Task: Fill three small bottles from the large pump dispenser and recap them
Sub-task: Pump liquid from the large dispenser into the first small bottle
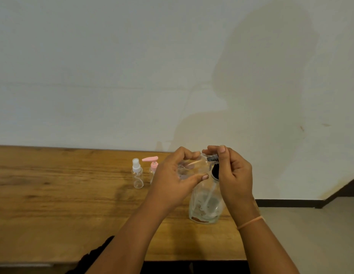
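Note:
My left hand (173,178) grips a small clear bottle (194,167), held tilted on its side above the table. My right hand (231,175) pinches the dark cap (212,158) at that bottle's neck. Right below stands the large clear pump dispenser (205,204), its dark pump head partly hidden behind my right hand. To the left stand a small clear spray bottle with a white top (137,174) and a small bottle with a pink pump (153,167), the latter partly hidden by my left hand.
The wooden table (53,194) runs left along a pale wall; its right edge lies just past the dispenser, with floor beyond. The table's front edge is close to my body.

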